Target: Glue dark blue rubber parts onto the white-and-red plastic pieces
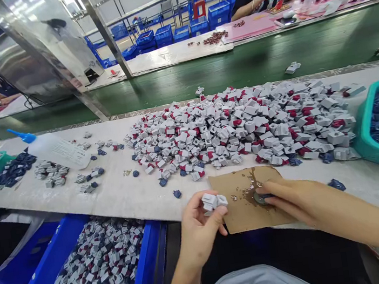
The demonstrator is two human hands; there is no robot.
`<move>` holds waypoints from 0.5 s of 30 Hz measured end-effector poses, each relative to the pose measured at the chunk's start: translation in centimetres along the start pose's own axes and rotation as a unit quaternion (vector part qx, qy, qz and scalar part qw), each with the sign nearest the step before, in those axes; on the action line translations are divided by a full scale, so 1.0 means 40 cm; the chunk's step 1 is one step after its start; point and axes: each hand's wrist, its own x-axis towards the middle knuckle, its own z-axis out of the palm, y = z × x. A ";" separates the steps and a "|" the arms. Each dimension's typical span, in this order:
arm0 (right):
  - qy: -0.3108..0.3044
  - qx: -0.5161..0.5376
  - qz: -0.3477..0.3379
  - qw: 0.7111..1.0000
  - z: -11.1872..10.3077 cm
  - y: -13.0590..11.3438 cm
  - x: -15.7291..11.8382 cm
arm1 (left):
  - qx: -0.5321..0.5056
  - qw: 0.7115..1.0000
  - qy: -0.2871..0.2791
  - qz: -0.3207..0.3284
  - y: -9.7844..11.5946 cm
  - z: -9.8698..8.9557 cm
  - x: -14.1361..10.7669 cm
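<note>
- Here the left hand sits just left of the cardboard sheet, its grip closed on a small grey-and-white plastic part between fingers and thumb.
- The right hand lies across the sheet, its grip curled down over a round dark disc, beside a brown smear.
- A heap of grey, red and navy plastic parts lies beyond the sheet on the worktop.
- A blue crate of similar parts sits left of the sheet, below the worktop's edge.
- A teal basket of navy pieces sits right of the sheet.
- A squeeze bottle with a blue nozzle lies far left of the sheet.
</note>
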 end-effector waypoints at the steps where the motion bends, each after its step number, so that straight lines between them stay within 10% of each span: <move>1: 0.017 0.026 0.002 1.000 -0.012 -0.012 0.004 | -0.016 1.000 0.002 -0.009 -0.007 0.010 -0.003; 6: 0.115 0.151 -0.010 0.982 -0.059 -0.101 0.020 | -0.031 0.998 -0.035 -0.041 0.001 0.044 -0.023; 15: 0.059 0.192 -0.029 0.979 -0.055 -0.127 0.031 | -0.008 0.998 -0.065 -0.013 0.026 0.057 -0.032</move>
